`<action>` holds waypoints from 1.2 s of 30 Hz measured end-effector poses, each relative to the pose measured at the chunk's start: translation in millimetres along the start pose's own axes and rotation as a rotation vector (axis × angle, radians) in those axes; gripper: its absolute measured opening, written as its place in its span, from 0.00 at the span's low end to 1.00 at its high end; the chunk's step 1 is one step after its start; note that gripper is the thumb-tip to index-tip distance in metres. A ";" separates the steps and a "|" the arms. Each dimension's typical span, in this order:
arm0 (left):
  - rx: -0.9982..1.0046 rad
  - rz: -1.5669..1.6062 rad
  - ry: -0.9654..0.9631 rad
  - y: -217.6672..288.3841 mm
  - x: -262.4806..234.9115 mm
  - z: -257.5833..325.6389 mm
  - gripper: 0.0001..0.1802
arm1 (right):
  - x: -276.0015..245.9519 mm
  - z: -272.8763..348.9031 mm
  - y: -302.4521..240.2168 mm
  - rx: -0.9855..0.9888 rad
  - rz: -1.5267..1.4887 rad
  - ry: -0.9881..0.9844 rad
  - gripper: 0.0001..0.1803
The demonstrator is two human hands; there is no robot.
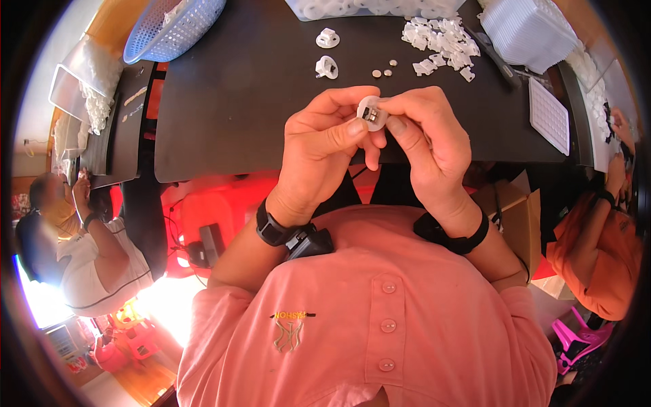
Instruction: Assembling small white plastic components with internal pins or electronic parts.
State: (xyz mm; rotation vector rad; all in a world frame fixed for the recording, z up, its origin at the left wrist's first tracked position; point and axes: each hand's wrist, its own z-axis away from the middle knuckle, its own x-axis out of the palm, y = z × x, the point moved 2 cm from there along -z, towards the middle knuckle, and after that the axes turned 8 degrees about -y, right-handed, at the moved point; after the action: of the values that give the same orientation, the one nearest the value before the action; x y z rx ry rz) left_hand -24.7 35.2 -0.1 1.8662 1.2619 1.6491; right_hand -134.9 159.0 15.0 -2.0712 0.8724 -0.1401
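Above the near edge of the dark table, both my hands meet on a small round white plastic part (pixel 372 113) with dark and metallic pieces at its middle. My left hand (pixel 324 132) pinches it between thumb and fingers from the left. From the right, my right hand (pixel 428 132) has its thumb and index finger closed at the part's edge. Beyond my hands, a white round part (pixel 327 67) and another like it (pixel 327 38) sit on the table. Small round metal discs (pixel 377 74) lie to their right, near a pile of white plastic pieces (pixel 444 42).
At the far left stands a blue perforated basket (pixel 173 34); a clear bin (pixel 352 9) of white rings is at the back. Stacked clear trays (pixel 529 32), a dark long tool (pixel 498 61) and a white grid tray (pixel 549 117) occupy the right. Other people work on both sides.
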 end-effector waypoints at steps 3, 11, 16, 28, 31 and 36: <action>-0.013 0.038 0.006 0.6 -1.3 0.1 0.19 | -0.5 2.6 0.6 -0.070 0.119 -0.016 0.09; -0.033 0.040 0.074 1.8 -2.8 0.9 0.18 | 5.6 13.3 -1.7 -0.086 0.220 -0.055 0.12; -0.024 0.049 0.061 2.1 -2.5 0.1 0.18 | -1.2 11.2 -3.6 -0.085 0.211 -0.089 0.14; -0.032 0.051 0.025 2.6 -3.0 -1.0 0.17 | -3.2 3.6 -2.1 -0.120 0.284 -0.122 0.19; -0.041 0.014 0.031 3.5 -0.9 -0.2 0.17 | -5.1 2.5 -1.6 -0.088 0.161 -0.132 0.17; -0.024 -0.043 0.052 2.0 2.3 -1.5 0.17 | -9.3 3.7 -0.5 -0.023 0.070 -0.140 0.12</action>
State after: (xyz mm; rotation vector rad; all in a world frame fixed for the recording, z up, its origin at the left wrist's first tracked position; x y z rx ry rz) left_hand -25.5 35.5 3.2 1.7807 1.2887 1.6930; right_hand -140.1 167.5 15.0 -2.0421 0.8631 0.0525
